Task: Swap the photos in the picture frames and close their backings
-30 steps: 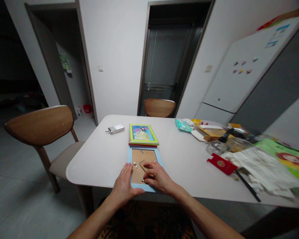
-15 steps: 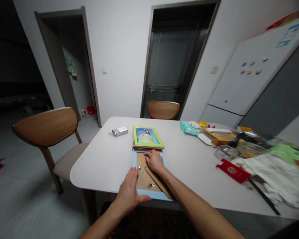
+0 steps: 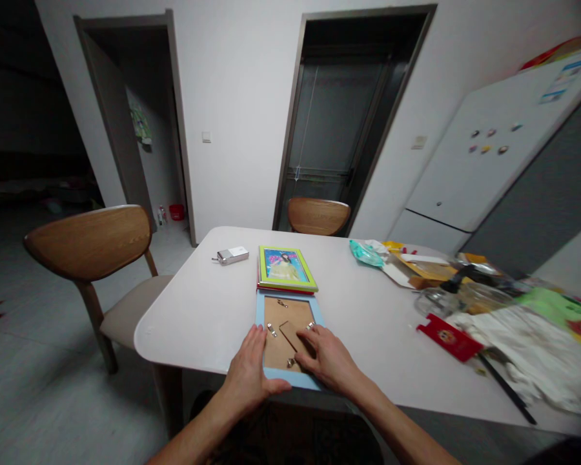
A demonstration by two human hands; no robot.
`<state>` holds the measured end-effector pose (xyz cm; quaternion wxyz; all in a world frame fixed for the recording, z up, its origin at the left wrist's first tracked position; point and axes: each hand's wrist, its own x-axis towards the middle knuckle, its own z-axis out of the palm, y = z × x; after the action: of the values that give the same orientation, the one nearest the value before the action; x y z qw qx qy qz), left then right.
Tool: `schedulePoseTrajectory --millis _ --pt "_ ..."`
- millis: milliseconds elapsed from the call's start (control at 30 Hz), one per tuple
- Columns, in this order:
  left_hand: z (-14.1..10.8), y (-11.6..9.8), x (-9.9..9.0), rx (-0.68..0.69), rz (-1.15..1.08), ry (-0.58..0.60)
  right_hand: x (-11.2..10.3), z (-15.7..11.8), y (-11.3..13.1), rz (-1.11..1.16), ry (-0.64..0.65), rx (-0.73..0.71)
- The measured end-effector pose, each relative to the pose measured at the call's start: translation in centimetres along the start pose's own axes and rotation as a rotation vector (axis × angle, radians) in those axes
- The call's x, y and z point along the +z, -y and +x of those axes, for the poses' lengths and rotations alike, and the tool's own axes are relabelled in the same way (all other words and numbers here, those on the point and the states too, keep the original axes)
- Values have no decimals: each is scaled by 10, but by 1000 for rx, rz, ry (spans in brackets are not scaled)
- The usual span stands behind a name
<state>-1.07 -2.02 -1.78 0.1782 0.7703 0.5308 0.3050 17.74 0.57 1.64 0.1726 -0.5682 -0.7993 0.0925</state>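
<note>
A light-blue picture frame (image 3: pixel 290 376) lies face down at the table's near edge, its brown backing board (image 3: pixel 281 345) showing. Small metal turn clips sit around the board: a top clip (image 3: pixel 282 303), a left clip (image 3: pixel 272 330), a lower clip (image 3: pixel 291 363) and a right clip (image 3: pixel 310 325). A thin bent stand outline marks the board's middle. My left hand (image 3: pixel 248 365) rests along the frame's left side and lower corner, fingers stretched out. My right hand (image 3: pixel 330 358) is over the right side, fingertips at the right clip, thumb apart near the lower clip.
A stack topped by a lime-green picture frame (image 3: pixel 288 270) adjoins the blue one. A small silver-white device (image 3: pixel 232 256) lies at the left. Packaging, a red card (image 3: pixel 449 336), a black strip (image 3: pixel 507 387) and white cloth (image 3: pixel 527 352) crowd the right. Wooden chairs stand around.
My right hand has moved from the top clip down to the right side of the blue frame, uncovering the top clip. My left hand stays in place.
</note>
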Motion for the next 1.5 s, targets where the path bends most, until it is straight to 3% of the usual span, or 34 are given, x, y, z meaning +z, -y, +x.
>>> schedulePoseTrajectory --millis 233,467,533,600,700,833,933,1133,1200,1300,1400,1500 --pt "3 -9 -13 -87 -167 -8 -11 8 1 19 -53 29" --pt "27 -13 -29 -325 -814 -161 -29 8 38 160 -157 -75" --pt "28 -6 -37 -380 -880 -180 -30 8 43 245 -170 -119" --pt "24 6 -49 -409 -862 -195 -28 7 34 285 -185 -89" --pt "15 31 -68 -465 -800 -216 -22 6 1 172 -197 86" --pt "9 59 -83 -532 -680 -217 -10 2 -39 1 -110 288" --pt "11 70 -85 -562 -562 -210 -2 3 -45 -27 -63 306" --pt "14 78 -92 -561 -229 -245 -5 10 -42 50 -109 358" --pt "12 71 -94 -499 -17 -261 -12 6 -42 216 -113 440" --pt "11 43 -83 -311 188 -254 -29 -5 -35 679 -60 528" --pt "10 -8 -57 -111 9 -150 -47 -14 -16 1085 -50 547" --pt "11 -60 -27 103 -157 -47 -62 -18 8 1221 -127 550"
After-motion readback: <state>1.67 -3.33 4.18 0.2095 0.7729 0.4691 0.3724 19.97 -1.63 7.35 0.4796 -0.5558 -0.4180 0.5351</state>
